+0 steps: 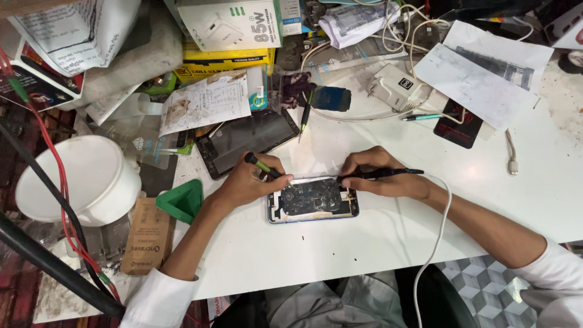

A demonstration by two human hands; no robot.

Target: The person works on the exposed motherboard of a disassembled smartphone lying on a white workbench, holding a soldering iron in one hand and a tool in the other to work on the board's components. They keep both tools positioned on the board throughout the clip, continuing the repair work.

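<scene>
The opened smartphone [313, 200] lies back-side up on the white workbench [340, 243], its rear cover already off and its shielding and boards bare, so the work looks well into teardown with the inner parts not yet lifted out. The left hand [249, 181] is clamped on a green-and-black screwdriver [265, 167] at the phone's upper left corner. The right hand [379, 176] grips black tweezers [381, 174] at its upper right corner; a removed dark panel [246, 141] lies just behind the phone.

Blue-edged phone [313, 199] — green-black screwdriver [263, 166].
</scene>
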